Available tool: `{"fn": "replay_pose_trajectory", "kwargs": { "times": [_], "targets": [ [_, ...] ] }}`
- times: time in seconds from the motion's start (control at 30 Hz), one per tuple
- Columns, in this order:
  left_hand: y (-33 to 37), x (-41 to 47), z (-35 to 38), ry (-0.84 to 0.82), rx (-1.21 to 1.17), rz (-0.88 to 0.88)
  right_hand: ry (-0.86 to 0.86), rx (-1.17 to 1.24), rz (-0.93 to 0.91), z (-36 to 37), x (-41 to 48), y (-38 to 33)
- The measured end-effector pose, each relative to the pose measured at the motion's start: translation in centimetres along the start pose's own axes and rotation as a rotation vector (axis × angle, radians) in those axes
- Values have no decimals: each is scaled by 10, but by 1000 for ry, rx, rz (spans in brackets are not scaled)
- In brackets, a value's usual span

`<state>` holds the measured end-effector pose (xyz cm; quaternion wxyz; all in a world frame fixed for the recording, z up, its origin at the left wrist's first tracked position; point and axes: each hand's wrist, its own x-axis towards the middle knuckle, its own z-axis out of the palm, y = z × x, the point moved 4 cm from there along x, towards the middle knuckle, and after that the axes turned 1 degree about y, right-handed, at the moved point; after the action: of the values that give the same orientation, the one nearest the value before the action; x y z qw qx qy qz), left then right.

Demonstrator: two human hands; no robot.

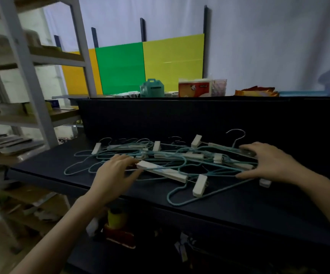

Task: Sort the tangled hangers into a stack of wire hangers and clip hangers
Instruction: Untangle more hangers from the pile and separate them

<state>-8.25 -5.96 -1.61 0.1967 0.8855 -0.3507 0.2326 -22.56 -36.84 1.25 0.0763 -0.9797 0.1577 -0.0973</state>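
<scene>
A metal shelf rack (pixel 27 62) stands at the far left, off the edge of the dark table (pixel 239 210). The left hand (pixel 114 173) reaches in over the near edge, its fingers (pixel 124 158) long and only loosely bent. Their tips meet the left end of a clip hanger (pixel 161 171) with a white bar, and the thumb lies along the thin rod below it. I cannot tell whether they have closed on the bar or merely touch it.

The pile of hangers (pixel 180 155) lies across the middle of the table, all in one knot. Pale blue wire loops thread over and under white bars and clips, so no separate stacks show yet. One wire hanger (pixel 215 192) pokes out toward the near edge with a white clip (pixel 199 185) lying across it.

The right hand (pixel 269 161) is spread wide over the right end of the pile. Its fingers lie flat on a hanger just below a bare metal hook (pixel 237 135), and its thumb touches a blue wire. It holds nothing.

The sorting looks to be at its very start, at the stage of picking a first hanger. The next move likely calls for a firm pinch on the white bar. The right hand would pin the rest down while the bar slides free of the wires crossing it, slowly so that no clip snags
</scene>
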Motion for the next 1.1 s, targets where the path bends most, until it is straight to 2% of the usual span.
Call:
{"fn": "replay_pose_trajectory", "kwargs": {
  "times": [0.2,0.33,0.5,0.77,0.9,1.1],
  "targets": [
    [-70,24,20,-213,44,-101,132,29,113,-19,-12,5],
    [-93,34,33,-351,-90,-132,266,67,191,-19,-23,10],
    [-105,42,38,-309,-203,-50,319,72,208,-5,-28,6],
    [-99,60,13,-117,-117,142,378,157,180,-7,-42,-24],
    [-65,79,6,-82,-116,226,431,216,196,-20,-64,-16],
    [25,94,17,-45,-169,375,498,183,281,-42,-123,16]
  ]
}}
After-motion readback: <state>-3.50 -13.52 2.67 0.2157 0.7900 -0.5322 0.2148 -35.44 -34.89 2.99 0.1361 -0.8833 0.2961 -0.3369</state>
